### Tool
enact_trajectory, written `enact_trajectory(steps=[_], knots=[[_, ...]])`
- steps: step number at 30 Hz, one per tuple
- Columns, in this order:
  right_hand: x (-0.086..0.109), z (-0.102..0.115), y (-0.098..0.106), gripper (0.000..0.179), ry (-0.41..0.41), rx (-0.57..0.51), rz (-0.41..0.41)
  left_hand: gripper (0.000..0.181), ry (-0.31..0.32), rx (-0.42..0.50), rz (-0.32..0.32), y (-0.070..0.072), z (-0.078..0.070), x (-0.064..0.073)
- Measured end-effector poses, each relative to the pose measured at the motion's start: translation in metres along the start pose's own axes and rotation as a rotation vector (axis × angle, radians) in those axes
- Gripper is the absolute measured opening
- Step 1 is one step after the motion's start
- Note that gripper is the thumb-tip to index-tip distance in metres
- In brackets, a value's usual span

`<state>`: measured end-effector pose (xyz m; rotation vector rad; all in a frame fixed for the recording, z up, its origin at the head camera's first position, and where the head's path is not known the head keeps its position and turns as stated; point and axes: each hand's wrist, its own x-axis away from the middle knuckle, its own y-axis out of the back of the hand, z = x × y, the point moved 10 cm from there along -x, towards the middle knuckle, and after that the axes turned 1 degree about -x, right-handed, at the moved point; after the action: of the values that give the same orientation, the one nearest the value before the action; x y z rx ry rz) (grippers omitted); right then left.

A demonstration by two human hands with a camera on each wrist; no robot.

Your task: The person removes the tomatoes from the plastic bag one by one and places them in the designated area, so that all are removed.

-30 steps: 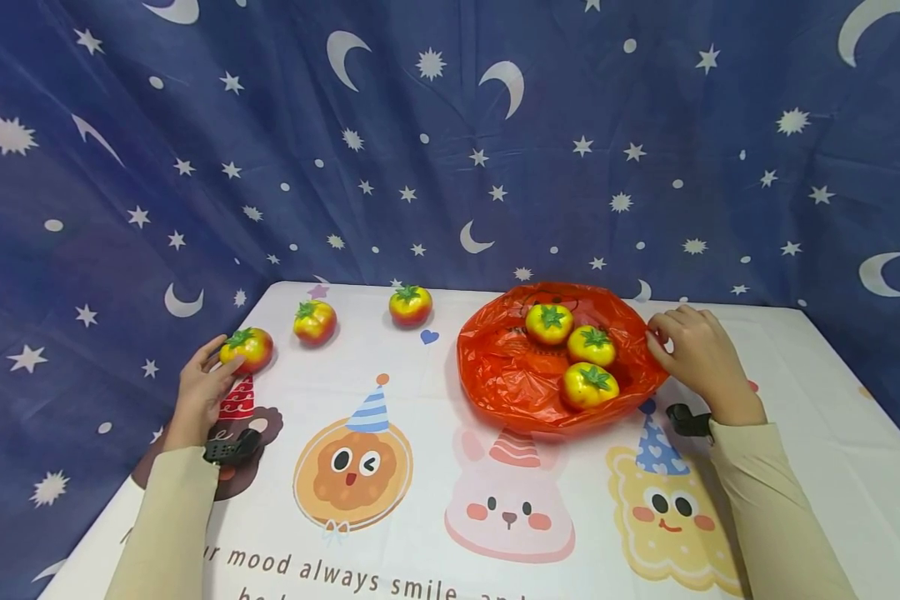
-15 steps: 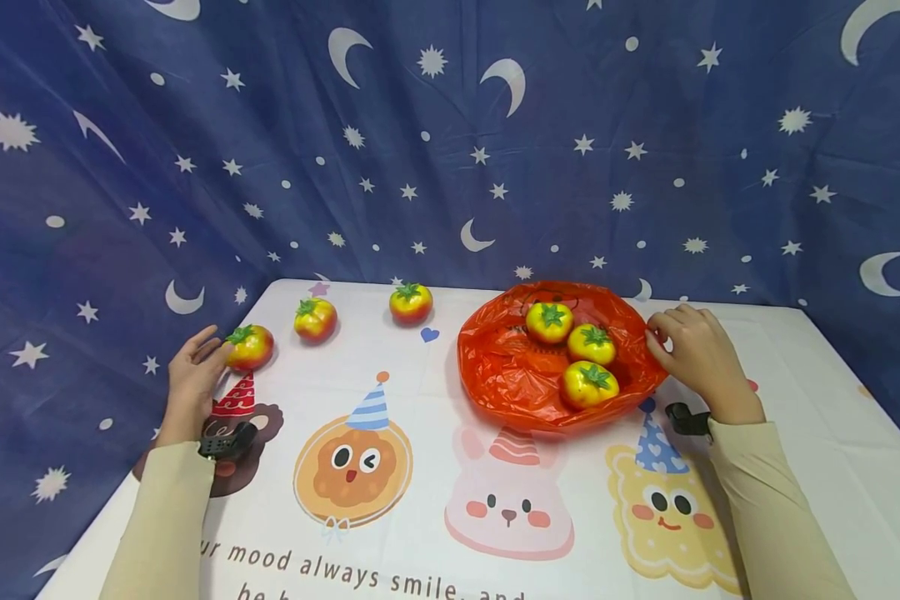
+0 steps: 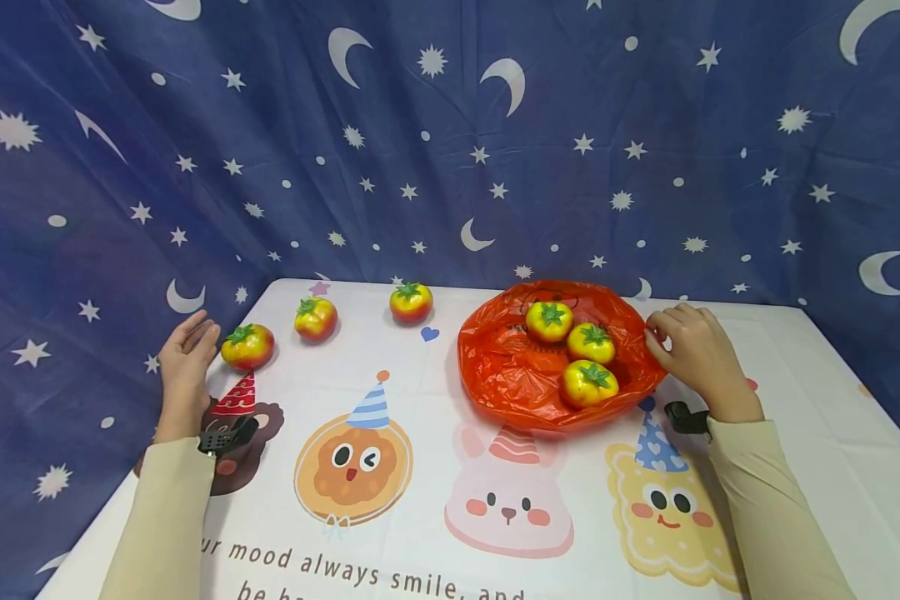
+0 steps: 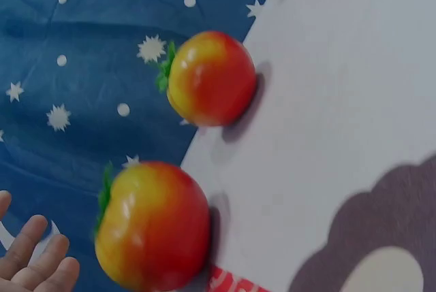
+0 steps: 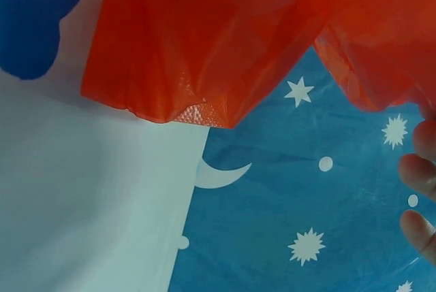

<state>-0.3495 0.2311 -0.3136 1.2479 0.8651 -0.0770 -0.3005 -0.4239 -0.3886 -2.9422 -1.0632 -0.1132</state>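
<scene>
My left hand is held just left of a red-and-yellow tomato, apart from it and holding nothing. In the left wrist view its fingers show at the lower left, beside the same tomato. Farther back stand a second tomato and a third tomato. On the right, a red plastic bag lies spread with its mouth up and several yellower tomatoes inside, one being the front tomato. My right hand pinches the bag's right rim; the right wrist view shows hanging red plastic.
A white tablecloth with printed cartoon faces covers the table. Behind and to the left hangs a blue curtain with moons and stars, meeting the table's back and left edges.
My left hand has let go of the leftmost tomato and drawn back to the left, leaving it on the table. The right hand keeps its grip on the bag.
</scene>
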Motion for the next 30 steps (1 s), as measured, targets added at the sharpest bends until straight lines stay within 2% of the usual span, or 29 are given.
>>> enact_trajectory(steps=[2, 5, 11, 22, 30], knots=[[0.000, 0.000, 0.000, 0.010, 0.001, 0.000, 0.000, 0.050, 0.012, 0.074, -0.009, -0.003, -0.007, 0.006], [0.001, 0.000, 0.000, 0.009, 0.002, -0.001, 0.001, 0.051, 0.021, 0.130, 0.010, -0.011, -0.014, 0.013], [0.002, 0.000, 0.000, 0.010, 0.010, -0.002, -0.007, 0.052, -0.028, 0.151, 0.105, -0.034, -0.025, 0.025], [-0.001, 0.000, 0.002, 0.010, 0.021, 0.000, -0.020, 0.054, -0.129, 0.001, 0.324, -0.093, -0.035, 0.050], [0.000, -0.002, 0.001, 0.010, 0.003, -0.006, -0.010, 0.052, -0.165, -0.138, 0.430, -0.132, -0.034, 0.062]])
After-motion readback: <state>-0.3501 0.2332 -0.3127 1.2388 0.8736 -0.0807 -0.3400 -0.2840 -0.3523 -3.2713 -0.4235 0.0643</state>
